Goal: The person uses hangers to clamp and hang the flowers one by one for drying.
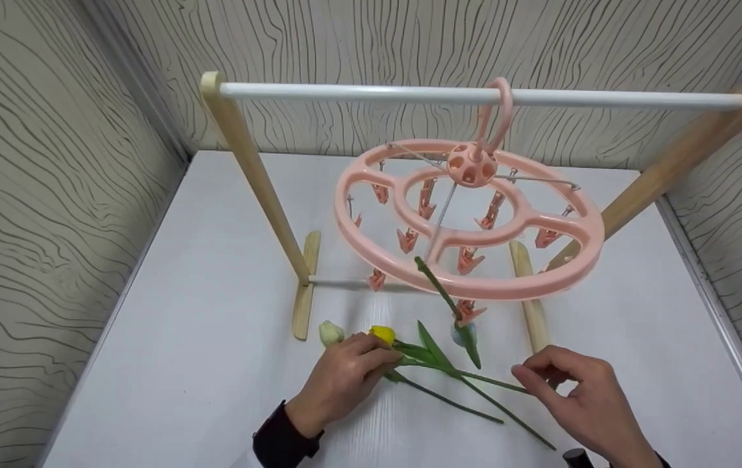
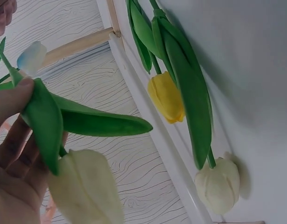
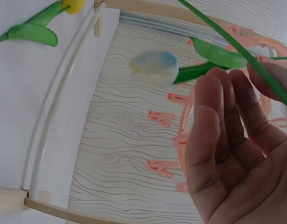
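My left hand (image 1: pixel 348 374) pinches a white tulip (image 2: pixel 85 186) by its green stem, near the leaves. Its stem stretches right toward my right hand (image 1: pixel 582 393), whose fingers bend loosely. In the right wrist view the stem (image 3: pixel 236 49) crosses in front of the thumb; whether they touch, I cannot tell. On the white table lie a yellow tulip (image 2: pixel 167 95) and a second white tulip (image 2: pixel 218 184). A blue-and-white tulip (image 3: pixel 155 67) hangs blossom-down from a pink clip (image 1: pixel 468 312) at the near side of a round pink clip hanger (image 1: pixel 543 286).
The hanger hooks over a white bar (image 1: pixel 358 93) between two wooden posts (image 1: pixel 257 175). Several pink clips dangle below its rings. Wooden feet (image 1: pixel 303 305) stand on the white table (image 1: pixel 169 312), and patterned walls (image 1: pixel 319 39) enclose it.
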A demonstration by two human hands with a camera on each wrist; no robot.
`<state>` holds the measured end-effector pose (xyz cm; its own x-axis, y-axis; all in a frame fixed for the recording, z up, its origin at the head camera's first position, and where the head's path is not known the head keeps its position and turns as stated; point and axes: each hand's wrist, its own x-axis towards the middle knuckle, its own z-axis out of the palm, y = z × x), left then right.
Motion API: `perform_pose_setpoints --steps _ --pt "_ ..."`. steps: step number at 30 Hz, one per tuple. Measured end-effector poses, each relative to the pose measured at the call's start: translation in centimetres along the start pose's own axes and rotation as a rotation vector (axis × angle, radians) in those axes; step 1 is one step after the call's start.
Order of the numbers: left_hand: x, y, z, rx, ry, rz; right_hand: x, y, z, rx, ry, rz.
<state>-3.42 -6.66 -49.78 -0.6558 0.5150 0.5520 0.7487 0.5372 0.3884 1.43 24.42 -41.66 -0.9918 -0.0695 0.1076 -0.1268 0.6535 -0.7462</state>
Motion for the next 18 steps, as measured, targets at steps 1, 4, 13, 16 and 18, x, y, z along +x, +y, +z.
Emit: perform_pose_setpoints --steps 1,4,13,16,18 --pt "0.0 0.1 0.0 -0.010 0.007 0.001 0.2 0.1 -0.3 0.018 0.020 -0.029" --pt "0.0 0.2 0.0 -0.047 0.021 -0.010 0.7 0.4 -1.0 0.094 0.096 -0.129" --pt "0.0 1.0 -0.1 -0.244 0.044 -0.076 3.1 0.2 -2.0 0.209 0.342 -0.209" --pt "0.2 1.6 -0.2 -0.311 0.054 -0.105 3.8 -0.1 -2.0 0.259 0.384 -0.235" --pt "0.3 1.9 -0.2 -0.349 0.075 -0.108 4.3 -0.2 -2.0 0.339 0.380 -0.288"
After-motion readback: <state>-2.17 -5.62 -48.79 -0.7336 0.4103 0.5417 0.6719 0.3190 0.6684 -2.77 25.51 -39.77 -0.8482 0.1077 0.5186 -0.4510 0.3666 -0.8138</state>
